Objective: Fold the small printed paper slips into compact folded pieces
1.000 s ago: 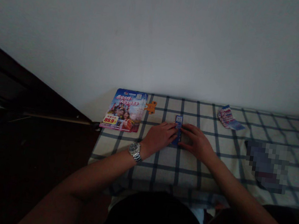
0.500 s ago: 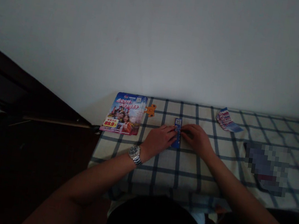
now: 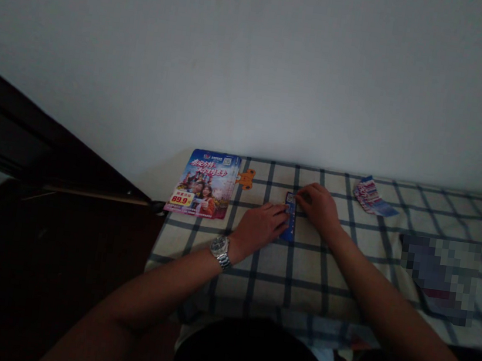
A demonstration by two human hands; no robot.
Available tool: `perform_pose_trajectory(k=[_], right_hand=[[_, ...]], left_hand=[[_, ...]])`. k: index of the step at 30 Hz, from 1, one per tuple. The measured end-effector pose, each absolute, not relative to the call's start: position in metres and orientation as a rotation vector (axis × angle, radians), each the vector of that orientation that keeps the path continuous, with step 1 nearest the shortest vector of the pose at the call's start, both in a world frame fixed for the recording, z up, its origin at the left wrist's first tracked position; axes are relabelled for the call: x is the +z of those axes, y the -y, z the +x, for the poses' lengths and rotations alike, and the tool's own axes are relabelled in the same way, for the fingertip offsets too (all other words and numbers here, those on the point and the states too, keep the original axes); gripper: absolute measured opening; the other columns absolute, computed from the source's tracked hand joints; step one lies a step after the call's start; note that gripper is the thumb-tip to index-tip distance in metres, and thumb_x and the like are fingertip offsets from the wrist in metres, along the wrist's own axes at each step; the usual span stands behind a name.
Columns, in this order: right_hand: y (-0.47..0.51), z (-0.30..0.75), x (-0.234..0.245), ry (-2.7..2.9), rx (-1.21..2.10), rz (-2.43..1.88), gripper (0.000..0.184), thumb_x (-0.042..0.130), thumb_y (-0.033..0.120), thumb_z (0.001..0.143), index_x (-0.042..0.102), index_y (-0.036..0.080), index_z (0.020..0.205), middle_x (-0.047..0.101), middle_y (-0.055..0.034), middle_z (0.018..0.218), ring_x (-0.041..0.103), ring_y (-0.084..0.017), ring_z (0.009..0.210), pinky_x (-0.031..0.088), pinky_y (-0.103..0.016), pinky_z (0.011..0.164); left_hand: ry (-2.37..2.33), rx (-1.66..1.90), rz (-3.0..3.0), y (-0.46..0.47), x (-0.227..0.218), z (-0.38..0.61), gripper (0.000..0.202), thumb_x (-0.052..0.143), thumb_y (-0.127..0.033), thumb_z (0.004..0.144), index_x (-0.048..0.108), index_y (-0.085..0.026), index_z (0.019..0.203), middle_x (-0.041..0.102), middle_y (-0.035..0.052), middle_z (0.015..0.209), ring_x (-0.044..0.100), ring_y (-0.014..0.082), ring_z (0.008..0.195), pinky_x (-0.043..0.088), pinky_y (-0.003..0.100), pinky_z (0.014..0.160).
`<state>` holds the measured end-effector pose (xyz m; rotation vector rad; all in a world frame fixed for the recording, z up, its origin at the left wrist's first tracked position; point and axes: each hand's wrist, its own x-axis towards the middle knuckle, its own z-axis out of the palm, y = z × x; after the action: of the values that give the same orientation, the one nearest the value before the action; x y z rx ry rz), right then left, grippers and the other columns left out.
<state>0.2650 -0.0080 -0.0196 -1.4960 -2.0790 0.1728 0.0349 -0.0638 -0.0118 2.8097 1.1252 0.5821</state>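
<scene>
A narrow folded blue leaflet (image 3: pixel 289 225) lies on the checked cloth (image 3: pixel 301 265). My left hand (image 3: pixel 261 226), with a metal watch on the wrist, presses flat on its near left side, fingers stretched out. My right hand (image 3: pixel 319 208) rests on the leaflet's far end, fingers curled down onto the paper. Neither hand lifts the leaflet off the cloth.
A stack of colourful flyers (image 3: pixel 203 182) lies at the cloth's far left corner with a small orange cut-out (image 3: pixel 246 177) beside it. Several folded leaflets (image 3: pixel 372 196) lie at the far right. A blurred dark object (image 3: pixel 437 271) sits to the right. Dark wooden furniture (image 3: pixel 46 178) stands left.
My right hand has slid away from me along the leaflet to its far end. The left hand has stayed pressing on the near part.
</scene>
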Motion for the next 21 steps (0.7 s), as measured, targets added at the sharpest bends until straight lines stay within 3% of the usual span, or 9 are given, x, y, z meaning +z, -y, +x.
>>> perform_pose_trajectory(k=[14, 21], right_hand=[[0.008, 0.267, -0.012, 2.024, 0.237, -1.472, 0.011, 0.063, 0.029, 0.097, 0.07, 0.021, 0.098, 0.069, -0.0077, 0.098, 0.066, -0.025, 0.087, 0.054, -0.04, 0.082], [0.037, 0.273, -0.022, 2.121, 0.236, -1.366, 0.013, 0.071, 0.031, 0.093, 0.073, 0.024, 0.104, 0.069, -0.0088, 0.113, 0.067, -0.029, 0.108, 0.055, -0.047, 0.097]], left_hand=[[-1.126, 0.606, 2.782, 0.064, -0.012, 0.035, 0.027, 0.058, -0.036, 0.105, 0.069, -0.021, 0.124, 0.064, 0.0047, 0.144, 0.063, 0.0243, 0.118, 0.058, 0.038, 0.092], [-1.129, 0.601, 2.767, 0.065, -0.01, 0.036, 0.027, 0.058, -0.034, 0.105, 0.069, -0.021, 0.126, 0.064, 0.0045, 0.143, 0.063, 0.0234, 0.119, 0.058, 0.037, 0.092]])
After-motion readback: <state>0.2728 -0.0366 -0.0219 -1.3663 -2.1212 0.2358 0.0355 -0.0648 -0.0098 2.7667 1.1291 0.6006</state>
